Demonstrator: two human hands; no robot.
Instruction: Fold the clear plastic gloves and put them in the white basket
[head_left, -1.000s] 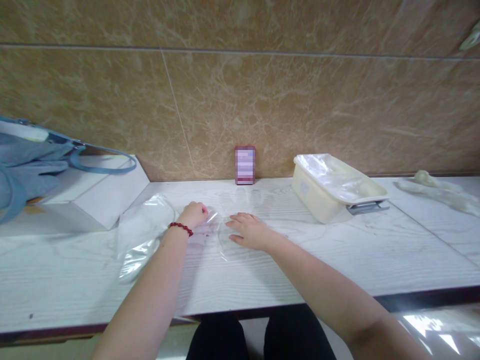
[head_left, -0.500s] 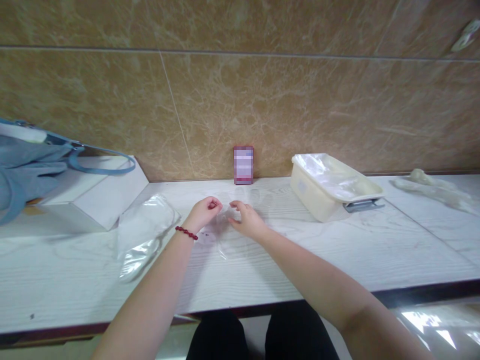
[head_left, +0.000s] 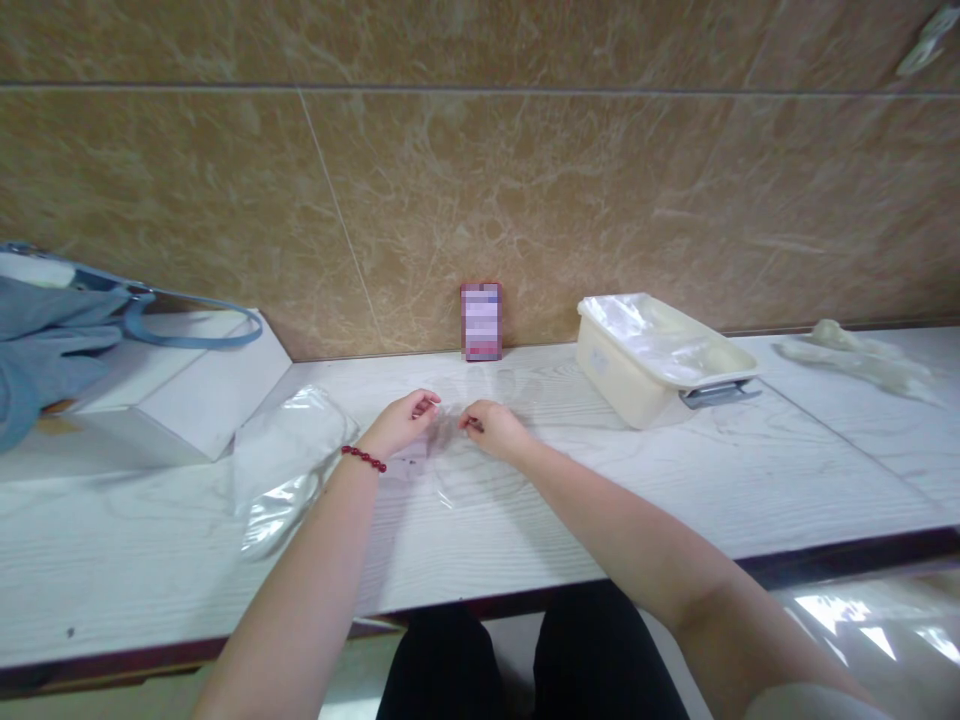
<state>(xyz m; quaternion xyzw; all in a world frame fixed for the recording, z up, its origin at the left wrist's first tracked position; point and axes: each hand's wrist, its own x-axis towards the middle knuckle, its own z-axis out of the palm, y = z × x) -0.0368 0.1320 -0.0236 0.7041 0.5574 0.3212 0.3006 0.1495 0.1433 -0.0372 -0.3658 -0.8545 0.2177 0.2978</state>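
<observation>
My left hand [head_left: 403, 420], with a red bead bracelet on its wrist, pinches the left edge of a thin clear plastic bag [head_left: 445, 452] lying on the white table [head_left: 600, 500]. A few centimetres to the right, my right hand [head_left: 491, 428] pinches the same bag with its fingers curled. The bag is nearly see-through and its outline is hard to make out. Both hands sit at the middle of the table, in front of a small pink box [head_left: 481, 321] that stands against the wall.
A stack of clear bags [head_left: 289, 460] lies left of my left hand. Beside it stands a white box [head_left: 180, 385] with a blue bag [head_left: 52, 330] on it. A cream tray [head_left: 660, 360] lined with plastic sits at right. Crumpled plastic [head_left: 855, 355] lies far right.
My right hand lifted from flat on the bag and closed into a pinch. My left hand moved right toward it, so both hands now meet on the bag.
</observation>
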